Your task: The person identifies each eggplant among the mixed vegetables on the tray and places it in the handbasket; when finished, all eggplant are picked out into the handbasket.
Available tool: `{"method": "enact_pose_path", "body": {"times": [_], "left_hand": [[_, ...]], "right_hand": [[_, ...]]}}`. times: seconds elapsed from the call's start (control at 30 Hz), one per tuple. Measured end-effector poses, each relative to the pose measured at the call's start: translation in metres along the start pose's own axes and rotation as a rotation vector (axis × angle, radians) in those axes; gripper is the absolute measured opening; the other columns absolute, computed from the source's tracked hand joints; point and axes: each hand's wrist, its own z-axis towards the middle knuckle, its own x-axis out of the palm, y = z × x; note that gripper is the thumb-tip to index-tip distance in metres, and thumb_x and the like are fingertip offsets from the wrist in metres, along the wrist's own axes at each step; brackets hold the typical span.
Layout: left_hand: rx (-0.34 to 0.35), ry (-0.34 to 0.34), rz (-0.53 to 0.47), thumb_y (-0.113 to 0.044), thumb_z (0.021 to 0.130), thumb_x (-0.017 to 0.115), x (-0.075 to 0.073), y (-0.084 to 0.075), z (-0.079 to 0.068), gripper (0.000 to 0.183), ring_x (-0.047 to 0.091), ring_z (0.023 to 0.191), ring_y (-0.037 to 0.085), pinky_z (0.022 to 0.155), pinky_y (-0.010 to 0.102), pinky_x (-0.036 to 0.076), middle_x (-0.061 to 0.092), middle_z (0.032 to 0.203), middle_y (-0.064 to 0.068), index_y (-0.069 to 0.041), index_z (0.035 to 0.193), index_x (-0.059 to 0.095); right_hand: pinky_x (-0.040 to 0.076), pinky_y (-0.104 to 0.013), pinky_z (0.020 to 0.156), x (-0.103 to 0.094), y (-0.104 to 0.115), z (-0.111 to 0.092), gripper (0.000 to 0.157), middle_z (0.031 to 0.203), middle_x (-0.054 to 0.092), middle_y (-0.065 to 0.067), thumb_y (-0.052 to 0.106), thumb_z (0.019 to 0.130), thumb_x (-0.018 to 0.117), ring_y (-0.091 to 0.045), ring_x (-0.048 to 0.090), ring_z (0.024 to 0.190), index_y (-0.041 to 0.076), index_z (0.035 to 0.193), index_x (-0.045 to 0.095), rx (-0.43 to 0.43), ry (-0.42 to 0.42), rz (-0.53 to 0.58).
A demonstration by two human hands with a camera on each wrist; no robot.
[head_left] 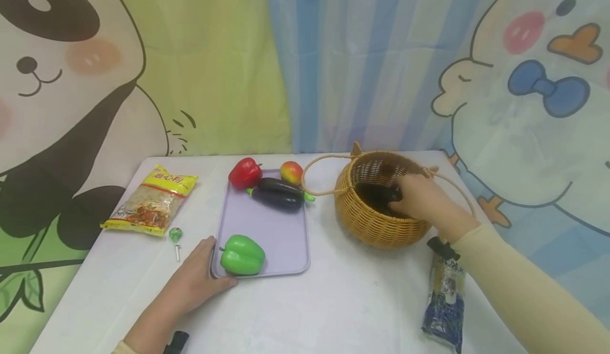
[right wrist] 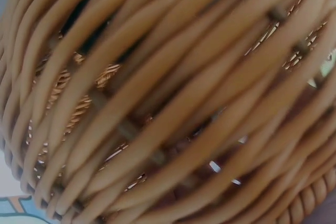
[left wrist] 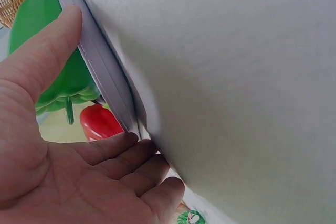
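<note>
My left hand (head_left: 193,280) lies at the near left corner of a lilac tray (head_left: 267,232), fingers along its side and thumb at the front rim. In the left wrist view its fingers (left wrist: 149,174) extend past the rim, loosely bent. A green bell pepper (head_left: 243,255) rests in that corner. Two eggplants (head_left: 278,200), a red bell pepper (head_left: 245,173) and a red-yellow fruit (head_left: 292,172) lie at the tray's far end. My right hand (head_left: 421,198) reaches into a wicker basket (head_left: 381,232), gripping a dark object (head_left: 376,198); its fingertips are partly hidden.
A yellow food packet (head_left: 152,200) and a green lollipop (head_left: 176,235) lie on the left of the white table (head_left: 357,306). A blue and clear packet (head_left: 445,301) lies below the right forearm. The basket's handles (head_left: 319,156) spread to both sides. Curtains (head_left: 333,63) hang behind.
</note>
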Motion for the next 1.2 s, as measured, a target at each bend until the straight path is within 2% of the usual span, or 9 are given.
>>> {"method": "enact_pose_path", "body": {"times": [0.3, 0.5, 0.6, 0.7, 0.8, 0.97, 1.03, 1.13, 1.2], "left_hand": [[-0.016, 0.003, -0.007, -0.059, 0.076, 0.087, 0.0, 0.0, 0.0, 0.131, 0.025, 0.153, 0.057, 0.124, 0.07, 0.027, 0.021, 0.167, 0.037, 0.01, 0.162, 0.017], [-0.014, -0.001, -0.011, -0.058, 0.076, 0.087, -0.001, -0.002, -0.001, 0.13, 0.025, 0.153, 0.057, 0.124, 0.07, 0.026, 0.021, 0.167, 0.037, 0.01, 0.162, 0.017], [-0.022, 0.003, -0.013, -0.057, 0.076, 0.087, -0.001, -0.002, -0.001, 0.13, 0.025, 0.153, 0.057, 0.124, 0.07, 0.026, 0.021, 0.167, 0.037, 0.01, 0.162, 0.017], [-0.029, 0.007, -0.013, -0.057, 0.076, 0.087, -0.001, -0.002, -0.001, 0.13, 0.024, 0.154, 0.056, 0.124, 0.07, 0.026, 0.021, 0.167, 0.036, 0.01, 0.162, 0.017], [-0.028, 0.008, -0.012, -0.057, 0.077, 0.087, -0.001, -0.002, -0.001, 0.129, 0.024, 0.154, 0.056, 0.124, 0.069, 0.026, 0.021, 0.167, 0.036, 0.01, 0.162, 0.017], [-0.014, 0.0, -0.012, -0.057, 0.077, 0.087, 0.0, 0.0, 0.0, 0.129, 0.026, 0.153, 0.056, 0.124, 0.069, 0.027, 0.022, 0.167, 0.037, 0.011, 0.162, 0.017], [-0.011, -0.002, -0.013, -0.056, 0.077, 0.088, 0.0, 0.0, 0.0, 0.129, 0.026, 0.153, 0.057, 0.124, 0.069, 0.027, 0.022, 0.167, 0.037, 0.011, 0.161, 0.017], [-0.011, 0.001, -0.016, -0.056, 0.076, 0.088, 0.0, 0.001, 0.0, 0.129, 0.026, 0.153, 0.057, 0.124, 0.07, 0.027, 0.022, 0.166, 0.037, 0.011, 0.161, 0.017], [-0.013, 0.002, -0.018, -0.056, 0.076, 0.088, 0.0, 0.001, 0.0, 0.129, 0.026, 0.153, 0.057, 0.124, 0.069, 0.027, 0.022, 0.166, 0.037, 0.011, 0.161, 0.017]], "right_hand": [[0.061, -0.057, 0.094, 0.002, -0.004, 0.0, 0.045, 0.106, 0.078, -0.014, 0.031, 0.088, 0.082, -0.034, 0.075, 0.098, -0.001, 0.117, 0.073, -0.011, 0.003, -0.006], [0.062, -0.058, 0.092, -0.001, -0.005, -0.002, 0.048, 0.11, 0.078, -0.019, 0.036, 0.092, 0.079, -0.036, 0.075, 0.099, -0.002, 0.121, 0.071, -0.001, -0.064, 0.035], [0.054, -0.069, 0.101, -0.006, 0.0, -0.004, 0.052, 0.116, 0.076, -0.022, 0.036, 0.094, 0.076, -0.041, 0.073, 0.106, -0.004, 0.127, 0.068, 0.009, -0.123, 0.05], [0.033, -0.085, 0.111, -0.01, 0.007, -0.007, 0.056, 0.128, 0.071, -0.025, 0.036, 0.096, 0.075, -0.047, 0.067, 0.118, -0.004, 0.134, 0.065, 0.021, -0.18, 0.051], [0.022, -0.089, 0.112, -0.012, 0.015, -0.01, 0.056, 0.136, 0.067, -0.024, 0.037, 0.097, 0.073, -0.047, 0.063, 0.126, -0.001, 0.137, 0.063, 0.019, -0.227, 0.061], [0.024, -0.089, 0.111, -0.015, 0.03, -0.015, 0.056, 0.141, 0.065, -0.021, 0.038, 0.097, 0.074, -0.046, 0.06, 0.131, 0.003, 0.139, 0.062, -0.003, -0.306, 0.103], [0.029, -0.086, 0.112, -0.014, 0.037, -0.016, 0.057, 0.141, 0.065, -0.021, 0.038, 0.096, 0.075, -0.045, 0.059, 0.132, 0.004, 0.139, 0.062, -0.018, -0.346, 0.11], [0.041, -0.074, 0.114, -0.012, 0.047, -0.016, 0.057, 0.138, 0.067, -0.019, 0.038, 0.094, 0.077, -0.042, 0.06, 0.132, 0.005, 0.139, 0.063, -0.058, -0.408, 0.116], [0.052, -0.061, 0.109, -0.009, 0.054, -0.014, 0.056, 0.134, 0.069, -0.017, 0.038, 0.094, 0.078, -0.038, 0.062, 0.129, 0.006, 0.138, 0.064, -0.094, -0.448, 0.122]]}}
